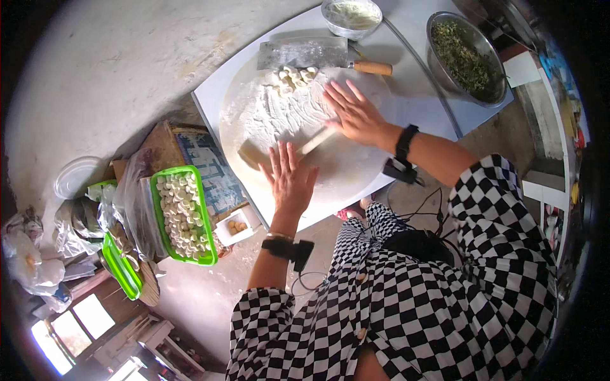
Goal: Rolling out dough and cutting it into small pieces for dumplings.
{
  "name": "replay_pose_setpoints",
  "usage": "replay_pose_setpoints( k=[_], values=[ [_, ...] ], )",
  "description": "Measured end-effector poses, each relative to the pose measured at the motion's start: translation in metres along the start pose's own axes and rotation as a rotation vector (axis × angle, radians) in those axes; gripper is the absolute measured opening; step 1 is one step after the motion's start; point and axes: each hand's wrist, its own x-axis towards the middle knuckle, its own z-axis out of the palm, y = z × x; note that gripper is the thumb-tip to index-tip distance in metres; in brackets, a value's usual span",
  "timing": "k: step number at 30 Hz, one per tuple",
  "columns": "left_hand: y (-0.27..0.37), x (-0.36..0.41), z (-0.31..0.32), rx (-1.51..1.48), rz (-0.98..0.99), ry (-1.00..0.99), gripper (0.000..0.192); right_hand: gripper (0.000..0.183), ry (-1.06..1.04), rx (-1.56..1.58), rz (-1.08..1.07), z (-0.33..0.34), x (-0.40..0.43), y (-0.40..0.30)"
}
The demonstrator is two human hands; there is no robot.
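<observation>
My left hand (291, 183) lies flat with spread fingers over the near left part of a round, floured board (355, 178). Further right, my right hand (355, 114) is also flat, fingers apart. Between them runs a pale, blurred roll (317, 143), apparently dough; its ends are hidden under my hands. White flour (281, 112) is smeared over the board's middle. Small cut dough pieces (291, 80) sit in a cluster beyond it. Behind these lies a wide cleaver (305, 52), its blade dusted with flour and its wooden handle (373, 67) pointing right.
A bowl of flour (351, 16) stands at the table's far edge. To its right is a steel bowl (498, 90) of chopped greens (460, 59). Left of the table, a green-rimmed tray (212, 252) holds many dough pieces (183, 214), beside a small white box (234, 233).
</observation>
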Motion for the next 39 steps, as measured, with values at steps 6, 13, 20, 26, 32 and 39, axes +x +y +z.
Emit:
replay_pose_setpoints(
  k=[6, 13, 20, 26, 32, 39],
  values=[
    [-0.002, -0.040, 0.000, 0.126, 0.008, -0.039, 0.083, 0.070, -0.141, 0.048, -0.118, -0.035, -0.041, 0.002],
    [-0.010, 0.015, -0.001, 0.098, -0.133, 0.012, 0.074, 0.069, -0.057, 0.075, -0.037, 0.000, 0.008, 0.019],
    [0.008, 0.037, 0.006, 0.180, 0.057, 0.255, 0.064, 0.058, -0.106, 0.192, -0.114, -0.008, 0.015, 0.023],
    [-0.003, 0.012, -0.004, 0.022, 0.249, 0.187, 0.034, 0.031, -0.122, 0.276, -0.296, -0.028, -0.020, 0.008],
    [0.015, -0.030, 0.006, 0.070, 0.171, 0.048, 0.074, 0.044, -0.257, 0.136, -0.138, -0.034, -0.043, -0.063],
    [0.039, -0.003, 0.025, -0.053, 0.100, 0.039, 0.086, 0.054, -0.137, 0.270, -0.080, -0.017, -0.026, -0.054]
  ],
)
